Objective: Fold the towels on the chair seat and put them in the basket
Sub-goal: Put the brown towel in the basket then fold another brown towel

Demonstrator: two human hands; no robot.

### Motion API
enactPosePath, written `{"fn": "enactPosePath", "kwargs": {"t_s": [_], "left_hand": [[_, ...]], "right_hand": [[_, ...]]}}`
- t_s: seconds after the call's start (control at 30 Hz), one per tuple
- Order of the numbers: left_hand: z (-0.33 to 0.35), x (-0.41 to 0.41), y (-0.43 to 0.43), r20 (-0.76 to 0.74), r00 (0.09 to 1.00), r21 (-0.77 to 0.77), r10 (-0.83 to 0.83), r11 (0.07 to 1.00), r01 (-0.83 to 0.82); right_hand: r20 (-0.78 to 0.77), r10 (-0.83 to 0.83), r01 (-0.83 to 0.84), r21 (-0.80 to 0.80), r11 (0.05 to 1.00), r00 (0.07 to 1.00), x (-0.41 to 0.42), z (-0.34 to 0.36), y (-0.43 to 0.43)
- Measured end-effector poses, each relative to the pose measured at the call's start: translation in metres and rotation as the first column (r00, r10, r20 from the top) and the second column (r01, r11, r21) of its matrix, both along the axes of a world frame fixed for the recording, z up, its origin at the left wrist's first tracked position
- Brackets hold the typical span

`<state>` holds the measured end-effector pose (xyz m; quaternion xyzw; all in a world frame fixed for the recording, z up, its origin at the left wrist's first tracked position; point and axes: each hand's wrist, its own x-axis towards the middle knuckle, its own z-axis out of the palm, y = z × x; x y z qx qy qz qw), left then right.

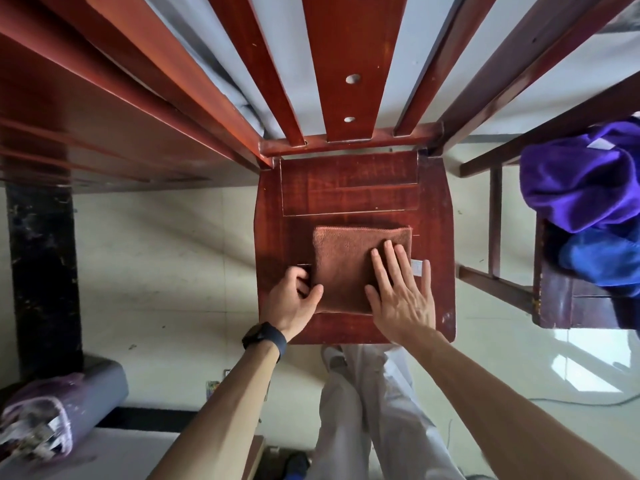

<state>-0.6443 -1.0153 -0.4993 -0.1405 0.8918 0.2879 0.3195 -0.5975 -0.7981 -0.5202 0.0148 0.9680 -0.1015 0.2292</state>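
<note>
The left hand [294, 299] curls at the near left edge of the brown towel [346, 258], thumb on top, pinching it, probably to lift or square the fold. The right hand [401, 292] lies flat with straight fingers on the towel's right side, likely pressing the layers down. The folded towel sits on the front half of the chair seat [346, 188], leaving bare wood behind it. To the right, a second chair [554, 299] holds a purple towel [581, 181] and a blue towel [602, 261], unfolded. I can identify no basket.
</note>
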Motion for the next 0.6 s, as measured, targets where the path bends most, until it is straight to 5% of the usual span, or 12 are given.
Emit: {"fn": "enactPosePath", "kwargs": {"t_s": [0.07,0.13,0.27,0.43,0.6], "left_hand": [[0.000,-0.004,0.007,-0.317,0.929,-0.104,-0.190,0.981,0.165],[-0.004,-0.010,0.019,-0.464,0.768,-0.256,-0.442,0.896,0.362],[-0.026,-0.018,0.032,-0.311,0.606,-0.390,-0.732,0.680,0.621],[-0.054,-0.023,0.017,-0.247,0.604,-0.434,-0.758,0.644,0.630],[-0.048,-0.021,0.019,-0.255,0.626,-0.476,-0.737,0.659,0.582]], "right_hand": [[-0.031,-0.011,0.011,0.011,1.000,0.999,-0.002,0.005,0.000],[-0.066,-0.010,0.010,-0.003,1.000,0.998,-0.005,0.007,-0.003],[-0.057,-0.011,0.010,-0.020,1.000,0.998,-0.014,-0.011,0.004],[-0.076,0.024,-0.025,-0.017,1.000,0.997,-0.014,-0.034,0.023],[-0.114,-0.121,0.115,-0.053,0.992,0.986,-0.011,-0.025,0.019]]}}
